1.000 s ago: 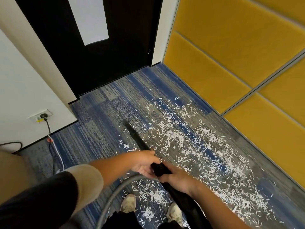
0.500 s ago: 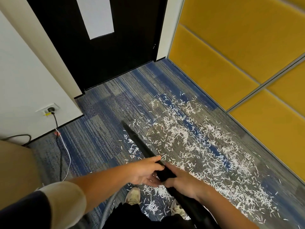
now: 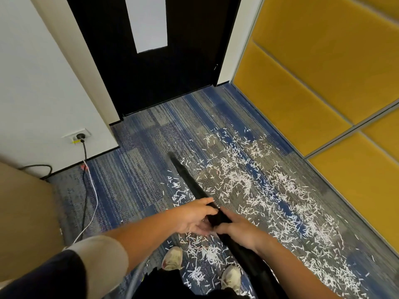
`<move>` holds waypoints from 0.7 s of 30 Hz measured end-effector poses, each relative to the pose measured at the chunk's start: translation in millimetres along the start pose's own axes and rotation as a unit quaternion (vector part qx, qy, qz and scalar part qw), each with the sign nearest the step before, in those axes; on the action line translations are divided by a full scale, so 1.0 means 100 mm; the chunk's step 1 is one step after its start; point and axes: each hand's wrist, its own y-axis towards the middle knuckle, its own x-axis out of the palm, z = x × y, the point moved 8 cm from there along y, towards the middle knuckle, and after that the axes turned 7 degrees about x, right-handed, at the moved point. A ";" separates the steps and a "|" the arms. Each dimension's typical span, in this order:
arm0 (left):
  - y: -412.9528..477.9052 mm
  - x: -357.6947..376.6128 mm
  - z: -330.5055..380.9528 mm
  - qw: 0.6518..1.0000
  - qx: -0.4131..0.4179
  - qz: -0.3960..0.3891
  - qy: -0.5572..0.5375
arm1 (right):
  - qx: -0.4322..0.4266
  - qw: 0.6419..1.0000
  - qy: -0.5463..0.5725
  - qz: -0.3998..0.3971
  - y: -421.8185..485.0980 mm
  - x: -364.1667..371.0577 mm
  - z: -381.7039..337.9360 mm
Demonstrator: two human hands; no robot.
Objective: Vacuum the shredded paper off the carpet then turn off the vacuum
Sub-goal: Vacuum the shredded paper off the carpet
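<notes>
White shredded paper [image 3: 254, 186] lies strewn in a wide band over the blue and grey carpet [image 3: 129, 182], from near the door to the lower right. A black vacuum wand [image 3: 185, 175] slants up and left from my hands, its tip on the carpet at the left edge of the paper. My left hand [image 3: 192, 216] holds the wand from the left with its fingers around it. Just below, my right hand [image 3: 239, 231] grips the wand from the right. A grey hose [image 3: 138, 275] curves down near my legs.
A black door [image 3: 151, 72] stands ahead, white wall to the left, yellow padded panels [image 3: 313, 93] along the right. A black cord [image 3: 84, 152] runs from a wall outlet, with a white cable beside it. A tan piece of furniture [image 3: 23, 212] is at the left. My shoes [image 3: 172, 257] stand among scraps.
The view has tilted up and shifted, showing more of the door. Both hands stay on the wand, and the wand tip sits a little further up the carpet.
</notes>
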 end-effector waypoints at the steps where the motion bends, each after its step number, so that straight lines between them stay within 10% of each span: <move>1: 0.01 -0.01 0.02 1.000 0.001 0.001 -0.002 | 0.003 1.000 0.001 0.001 0.01 -0.01 -0.02; 21: 0.05 -0.24 0.32 0.995 0.006 -0.038 0.095 | 0.031 0.998 0.046 0.039 0.19 -0.16 -0.19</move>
